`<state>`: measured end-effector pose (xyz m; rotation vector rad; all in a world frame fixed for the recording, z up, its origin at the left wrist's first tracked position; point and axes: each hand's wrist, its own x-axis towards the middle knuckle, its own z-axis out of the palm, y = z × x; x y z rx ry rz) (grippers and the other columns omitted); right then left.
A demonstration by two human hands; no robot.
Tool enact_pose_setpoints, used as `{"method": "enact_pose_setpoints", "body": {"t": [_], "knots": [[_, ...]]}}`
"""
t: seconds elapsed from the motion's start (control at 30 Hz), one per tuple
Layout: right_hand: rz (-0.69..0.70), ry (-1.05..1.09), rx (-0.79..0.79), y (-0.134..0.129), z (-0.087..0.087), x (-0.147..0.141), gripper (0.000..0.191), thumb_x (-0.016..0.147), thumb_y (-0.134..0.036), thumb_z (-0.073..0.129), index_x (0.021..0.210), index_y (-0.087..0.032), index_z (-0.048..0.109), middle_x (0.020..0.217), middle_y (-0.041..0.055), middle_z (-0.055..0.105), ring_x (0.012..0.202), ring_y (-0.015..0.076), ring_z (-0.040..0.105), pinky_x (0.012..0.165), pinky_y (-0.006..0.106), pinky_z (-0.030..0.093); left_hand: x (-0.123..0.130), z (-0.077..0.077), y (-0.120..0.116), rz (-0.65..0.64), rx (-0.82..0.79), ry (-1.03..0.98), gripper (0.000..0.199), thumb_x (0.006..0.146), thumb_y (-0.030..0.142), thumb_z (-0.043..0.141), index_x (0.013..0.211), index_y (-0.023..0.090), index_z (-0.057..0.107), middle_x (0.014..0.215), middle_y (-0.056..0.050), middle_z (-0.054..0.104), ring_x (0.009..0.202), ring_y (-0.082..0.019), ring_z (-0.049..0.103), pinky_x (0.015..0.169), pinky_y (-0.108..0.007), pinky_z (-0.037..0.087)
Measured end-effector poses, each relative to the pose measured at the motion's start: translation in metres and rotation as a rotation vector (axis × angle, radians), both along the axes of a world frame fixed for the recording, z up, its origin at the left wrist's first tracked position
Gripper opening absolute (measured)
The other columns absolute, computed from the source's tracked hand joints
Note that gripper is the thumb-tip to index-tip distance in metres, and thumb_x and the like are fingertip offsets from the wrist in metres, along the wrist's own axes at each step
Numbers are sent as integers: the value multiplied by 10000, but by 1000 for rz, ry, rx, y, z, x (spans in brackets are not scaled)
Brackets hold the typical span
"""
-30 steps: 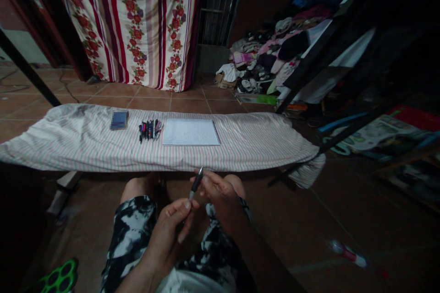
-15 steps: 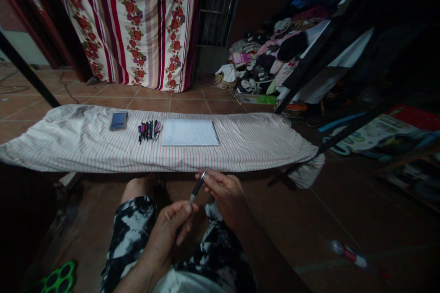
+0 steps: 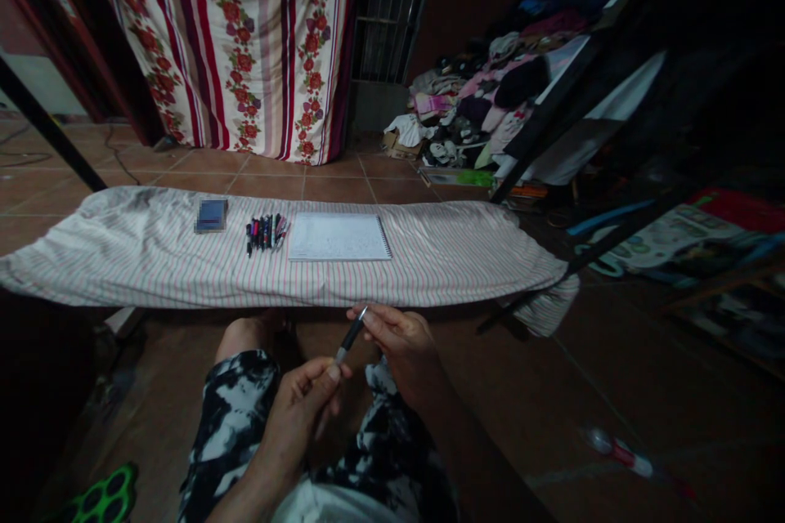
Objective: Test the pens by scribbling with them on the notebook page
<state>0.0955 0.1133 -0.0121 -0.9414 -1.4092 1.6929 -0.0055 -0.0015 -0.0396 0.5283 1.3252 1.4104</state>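
A black and silver pen (image 3: 352, 333) slants between my two hands, above my lap and in front of the cloth-covered table. My left hand (image 3: 307, 396) pinches its lower grey end between thumb and fingertips. At the upper, shiny end, the thumb and fingers of my right hand (image 3: 398, 339) close on it. On the table beyond lies a white spiral notebook (image 3: 338, 237), its coil on the right side. Just left of the notebook, several pens (image 3: 263, 232) lie side by side in a row.
A striped cloth (image 3: 454, 253) covers the long table. Toward its left stands a blurred dark blue object (image 3: 211, 216). Behind are a floral curtain (image 3: 245, 49) and a heap of clothes (image 3: 478, 98). A plastic bottle (image 3: 622, 452) lies on the floor at right.
Almost nothing differs. Both hands keep hold of the pen, and my left hand has shifted very slightly.
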Motion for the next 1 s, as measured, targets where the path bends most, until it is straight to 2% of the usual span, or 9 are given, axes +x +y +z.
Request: {"method": "enact_pose_setpoints", "body": {"t": [0.17, 0.4, 0.63, 0.73, 1.0], "knots": [[-5, 26, -19, -1, 1, -1, 255, 648, -435, 727, 780, -217, 755, 837, 63, 728, 761, 172, 621, 653, 261, 454, -1, -1, 0, -9, -4, 51, 508, 668, 593, 656, 838, 114, 682, 475, 54, 440, 391, -37, 287, 407, -188, 157], [-53, 73, -23, -3, -5, -6, 236, 651, -416, 731, 759, -207, 751, 778, 51, 708, 697, 142, 563, 641, 250, 427, -1, 1, 2, 82, 23, 221, 511, 630, 609, 675, 766, 116, 697, 519, 24, 475, 531, -91, 438, 514, -195, 318], [-26, 138, -128, -6, -2, -7, 271, 665, -425, 722, 820, -206, 757, 817, 53, 699, 691, 126, 524, 661, 247, 422, -2, 0, 2, 79, 19, 211, 514, 651, 598, 659, 853, 126, 693, 534, 39, 459, 498, -82, 397, 478, -190, 306], [-23, 152, -161, -6, 0, -7, 269, 636, -409, 740, 807, -202, 758, 808, 53, 698, 682, 127, 522, 649, 248, 423, -2, -2, 2, 92, 30, 229, 499, 669, 578, 654, 878, 128, 703, 552, 24, 490, 521, -94, 428, 484, -192, 327], [-31, 120, -151, -4, -7, -9, 296, 616, -413, 758, 835, -213, 748, 862, 51, 708, 718, 136, 554, 662, 251, 433, -1, -1, 3, 145, 24, 295, 494, 653, 556, 664, 893, 127, 719, 561, -7, 566, 531, -125, 492, 480, -208, 383]]}}
